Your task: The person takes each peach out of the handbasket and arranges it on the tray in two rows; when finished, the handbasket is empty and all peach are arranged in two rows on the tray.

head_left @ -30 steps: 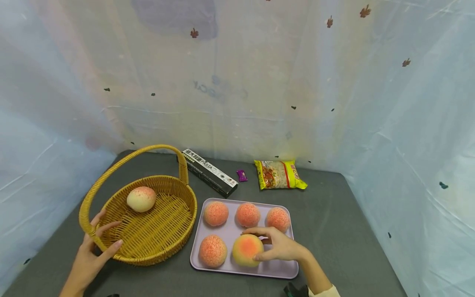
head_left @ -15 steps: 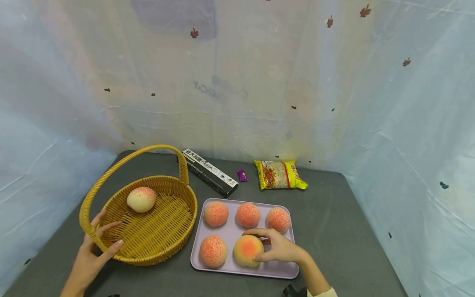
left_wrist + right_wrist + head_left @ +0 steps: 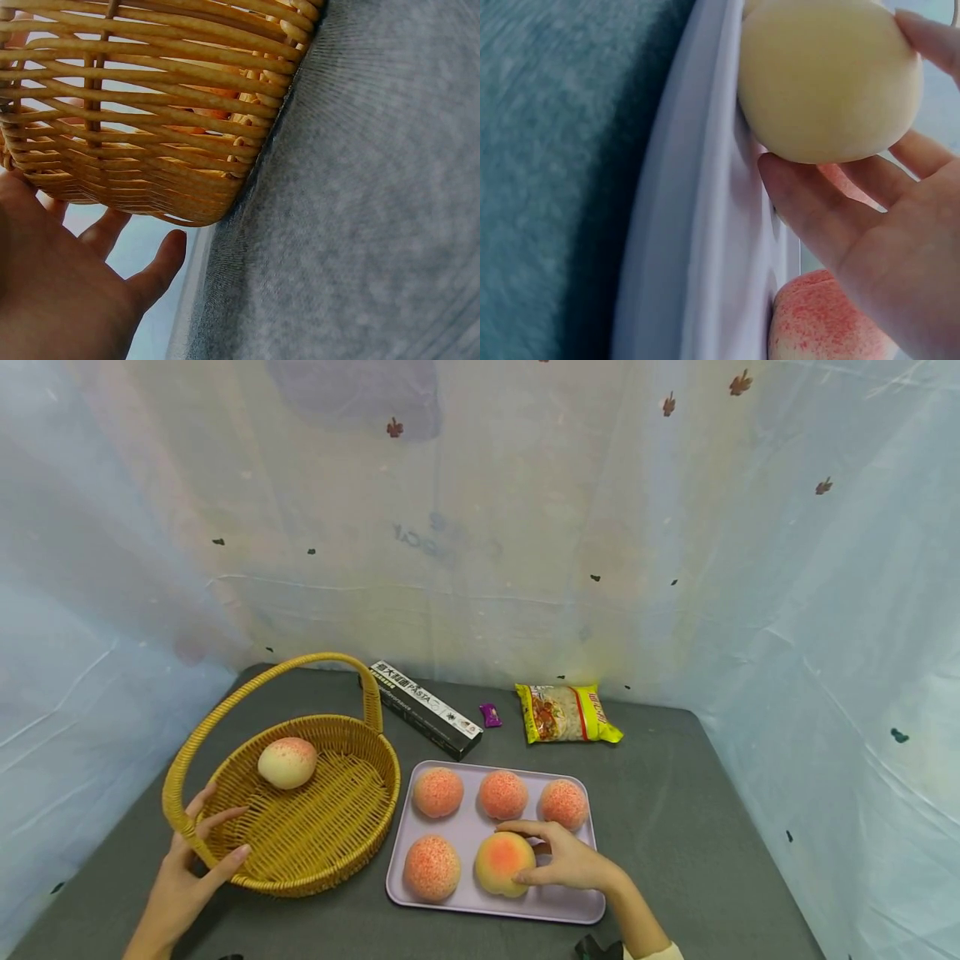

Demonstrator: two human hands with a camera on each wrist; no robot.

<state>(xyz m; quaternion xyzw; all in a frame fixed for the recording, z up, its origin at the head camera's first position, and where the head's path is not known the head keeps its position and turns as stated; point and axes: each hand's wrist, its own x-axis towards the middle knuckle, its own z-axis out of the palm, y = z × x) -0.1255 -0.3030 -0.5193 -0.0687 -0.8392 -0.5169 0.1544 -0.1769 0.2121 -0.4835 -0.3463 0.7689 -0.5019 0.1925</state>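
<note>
On the left stands a yellow wicker basket [image 3: 330,818] with a tall arched handle. A pale peach [image 3: 288,763] with a red blush lies inside it. My left hand [image 3: 183,872] holds the basket's near-left rim, with fingers and thumb reaching over it; in the left wrist view some fingers [image 3: 161,270] spread outside the woven wall. My right hand [image 3: 566,858] grips a yellow peach [image 3: 504,865] with an orange patch, thumb and fingers around its right side. That peach is low over the lilac tray [image 3: 468,835], beside a speckled red peach [image 3: 432,868].
Three more speckled peaches [image 3: 502,794] line the tray's back row. Behind lie a black pasta box [image 3: 427,710], a small purple wrapped candy [image 3: 491,716] and a yellow noodle packet [image 3: 566,714]. Pale curtains [image 3: 480,527] enclose the dark grey table [image 3: 675,827].
The yellow peach has shifted slightly right and turned a little in my right hand. My left hand and the basket keep their places.
</note>
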